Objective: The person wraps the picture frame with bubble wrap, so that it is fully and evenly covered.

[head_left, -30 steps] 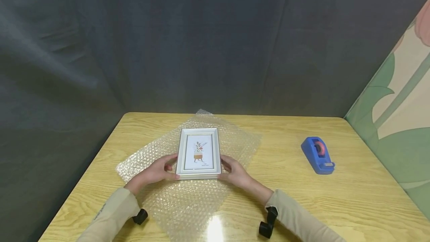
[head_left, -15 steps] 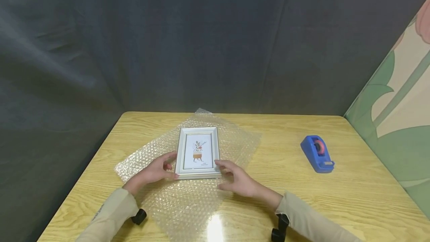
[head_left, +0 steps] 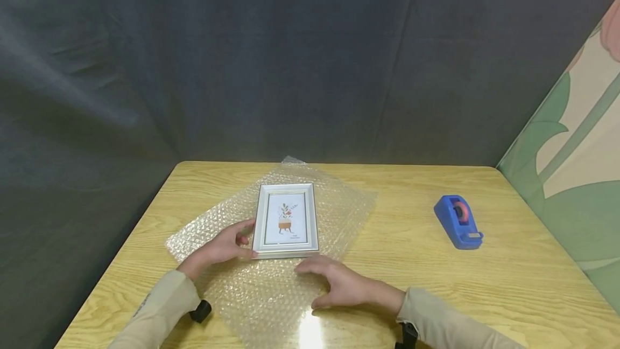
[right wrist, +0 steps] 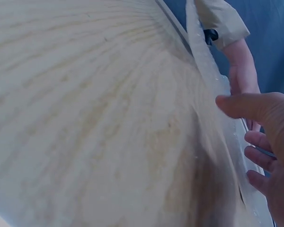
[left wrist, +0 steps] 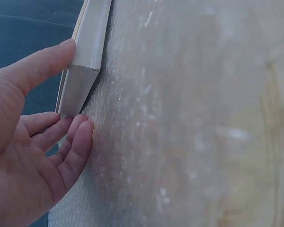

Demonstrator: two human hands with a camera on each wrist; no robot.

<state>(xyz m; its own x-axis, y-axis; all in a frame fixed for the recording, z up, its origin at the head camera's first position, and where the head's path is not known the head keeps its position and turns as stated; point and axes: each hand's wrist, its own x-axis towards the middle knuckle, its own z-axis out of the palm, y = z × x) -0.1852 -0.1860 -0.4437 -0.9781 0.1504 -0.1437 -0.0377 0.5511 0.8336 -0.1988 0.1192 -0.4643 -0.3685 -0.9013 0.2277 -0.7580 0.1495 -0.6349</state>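
Note:
A silver-white picture frame [head_left: 286, 220] with a flower-pot print lies face up on a sheet of bubble wrap [head_left: 261, 295]. My left hand [head_left: 224, 245] holds the frame's near-left corner. In the left wrist view, its thumb lies against the frame's edge [left wrist: 87, 52] and its fingertips meet the side. Apart from the frame, my right hand [head_left: 345, 283] hovers over the wrap's near-right edge, thumb and fingers spread and relaxed. In the right wrist view, the raised edge of the bubble wrap [right wrist: 203, 71] passes near that hand's thumb.
A blue tape dispenser [head_left: 457, 223] with a pink-cored roll stands on the wooden table [head_left: 402, 220] at the right. Behind the table hangs a dark curtain [head_left: 290, 69]. A floral panel [head_left: 571, 176] borders the right side.
My right hand has let go of the frame's right side and moved toward me, down over the bubble wrap. The left hand and the frame have stayed in place.

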